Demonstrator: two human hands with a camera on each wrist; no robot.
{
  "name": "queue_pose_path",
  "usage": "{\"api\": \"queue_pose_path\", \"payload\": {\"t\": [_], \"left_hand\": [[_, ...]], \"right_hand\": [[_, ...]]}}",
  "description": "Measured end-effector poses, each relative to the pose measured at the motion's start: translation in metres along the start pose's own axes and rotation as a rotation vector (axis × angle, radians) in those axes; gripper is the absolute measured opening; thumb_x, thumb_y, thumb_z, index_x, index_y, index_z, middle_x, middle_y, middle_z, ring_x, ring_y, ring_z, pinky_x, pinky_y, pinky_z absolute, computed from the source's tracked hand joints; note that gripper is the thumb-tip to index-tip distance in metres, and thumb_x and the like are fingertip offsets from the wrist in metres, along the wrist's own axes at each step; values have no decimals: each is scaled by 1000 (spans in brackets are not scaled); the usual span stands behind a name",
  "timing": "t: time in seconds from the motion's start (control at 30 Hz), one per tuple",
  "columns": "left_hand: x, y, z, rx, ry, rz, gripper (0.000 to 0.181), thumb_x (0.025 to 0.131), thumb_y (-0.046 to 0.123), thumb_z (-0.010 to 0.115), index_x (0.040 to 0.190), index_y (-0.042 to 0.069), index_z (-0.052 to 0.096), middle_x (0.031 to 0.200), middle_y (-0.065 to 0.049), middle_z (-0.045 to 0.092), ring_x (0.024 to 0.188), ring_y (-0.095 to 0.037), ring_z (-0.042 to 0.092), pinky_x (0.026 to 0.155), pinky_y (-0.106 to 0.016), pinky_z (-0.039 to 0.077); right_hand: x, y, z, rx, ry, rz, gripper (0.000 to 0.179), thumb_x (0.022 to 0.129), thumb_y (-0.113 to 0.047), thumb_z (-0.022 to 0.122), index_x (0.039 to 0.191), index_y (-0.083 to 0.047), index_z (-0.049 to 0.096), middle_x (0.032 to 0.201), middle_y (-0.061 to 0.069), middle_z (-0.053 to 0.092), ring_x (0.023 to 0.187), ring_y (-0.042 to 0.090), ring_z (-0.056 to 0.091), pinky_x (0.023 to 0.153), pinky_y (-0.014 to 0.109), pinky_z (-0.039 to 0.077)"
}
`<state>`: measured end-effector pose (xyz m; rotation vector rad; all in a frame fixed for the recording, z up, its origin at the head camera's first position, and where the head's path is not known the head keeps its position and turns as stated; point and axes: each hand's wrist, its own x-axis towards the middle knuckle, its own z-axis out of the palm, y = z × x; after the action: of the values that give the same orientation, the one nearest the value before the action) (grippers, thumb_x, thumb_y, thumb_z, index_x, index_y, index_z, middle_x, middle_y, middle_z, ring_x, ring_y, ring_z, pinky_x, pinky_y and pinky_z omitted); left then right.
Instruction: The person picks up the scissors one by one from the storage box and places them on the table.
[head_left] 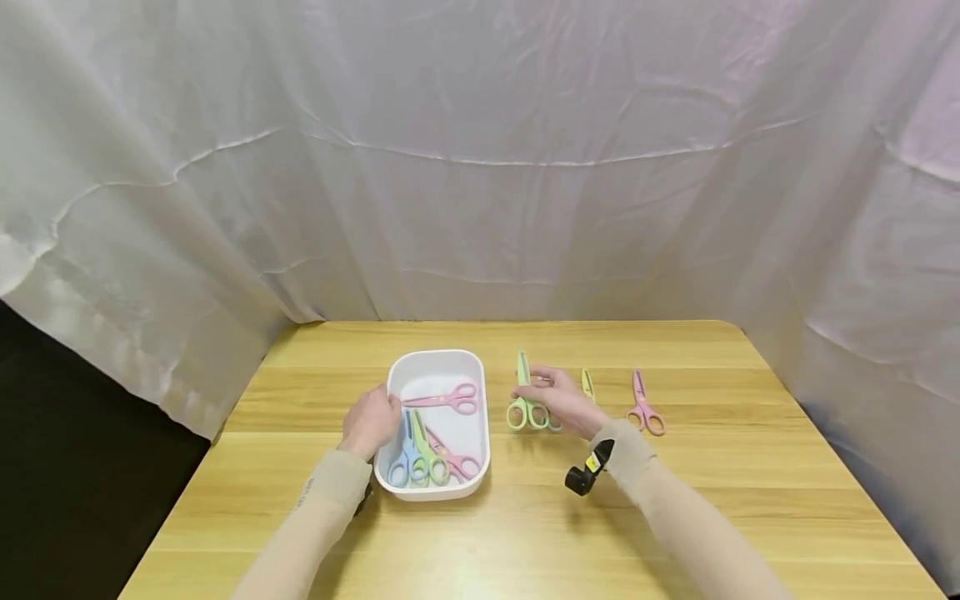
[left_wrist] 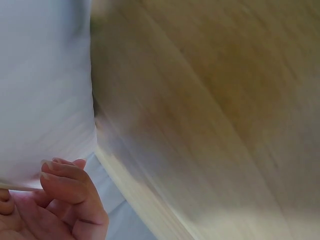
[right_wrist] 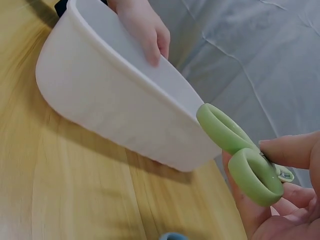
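My left hand [head_left: 372, 421] grips the left rim of a white plastic bin [head_left: 431, 493], thumb inside and fingers outside, as the left wrist view shows. Inside the bin lie pink scissors [head_left: 462, 398] near the back, with blue scissors [head_left: 407, 457], green scissors [head_left: 425, 450] and a second pink pair [head_left: 461, 467] overlapping at the front. To the right of the bin, my right hand [head_left: 566, 402] pinches another pair of green scissors [right_wrist: 243, 176] near the pivot, blades away from me. Blue scissors [head_left: 554, 425] show partly beneath that hand.
Right of my right hand, yellow-green scissors [head_left: 587, 383] lie partly hidden by the wrist, and pink scissors [head_left: 642, 410] lie farther right. Everything stands on a wooden table [head_left: 510, 542]. A pale curtain [head_left: 495, 217] hangs behind and along the sides.
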<state>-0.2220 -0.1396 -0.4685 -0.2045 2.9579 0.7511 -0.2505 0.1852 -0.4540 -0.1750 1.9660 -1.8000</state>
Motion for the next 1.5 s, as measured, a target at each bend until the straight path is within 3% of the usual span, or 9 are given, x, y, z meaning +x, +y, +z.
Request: {"api": "queue_pose_path", "payload": {"t": [0.13,0.33,0.53,0.73,0.93,1.13,1.27,1.4,1.5], "left_hand": [[0,-1,1,2,3,1,50,103,23,39,142,-8,49,94,-18,65,76,-26,60,61,-35,52],[0,0,2,-8,1,-4,50,103,23,39,141,-7,50,89,-16,63,72,-25,59,56,-32,49],[1,1,0,-5,-5,-17,52,104,24,38,146,-6,46,99,-19,66,74,-25,58,57,-31,46],[3,1,0,-3,-10,-17,53,104,24,37,147,-6,44,96,-18,65,72,-24,58,57,-32,46],[2,0,1,12,-5,-11,54,104,24,38,147,-8,43,116,-26,66,80,-28,61,72,-43,56],[2,0,2,22,4,-7,53,104,24,39,145,-8,45,122,-29,65,88,-32,64,84,-52,58],[1,-1,3,20,0,-7,52,104,24,39,145,-8,45,119,-27,66,85,-31,64,79,-50,58],[1,-1,4,20,1,-7,52,104,24,38,145,-8,46,113,-26,67,81,-29,62,77,-48,58],[1,0,3,31,10,-3,52,104,24,38,144,-9,46,117,-26,67,82,-29,62,80,-50,58]], "right_hand": [[-1,4,-8,0,9,1,55,99,-15,61,146,5,40,123,23,67,86,8,68,71,20,55],[-3,10,-24,-27,28,-10,55,99,-13,62,143,12,41,118,21,70,89,9,69,78,22,57],[-9,16,-40,-19,39,14,61,98,-13,62,148,9,35,118,19,70,83,6,68,69,17,56],[-16,20,-59,-75,60,33,66,100,-18,62,152,7,31,105,5,73,67,2,56,54,16,43],[-21,25,-78,-49,63,42,66,100,-16,60,151,11,27,100,-2,72,73,1,59,58,15,46],[-24,30,-94,-49,95,18,52,99,-13,60,139,15,41,97,1,72,71,0,58,58,15,47],[-29,32,-106,-78,92,58,47,101,-15,57,138,11,44,88,-2,70,57,3,50,46,18,38],[-35,31,-115,-119,125,100,42,102,-18,56,136,6,47,78,-6,65,50,7,39,43,24,30],[-38,32,-122,-84,138,106,38,102,-17,56,132,6,47,78,-5,63,52,8,41,45,25,33]]}}
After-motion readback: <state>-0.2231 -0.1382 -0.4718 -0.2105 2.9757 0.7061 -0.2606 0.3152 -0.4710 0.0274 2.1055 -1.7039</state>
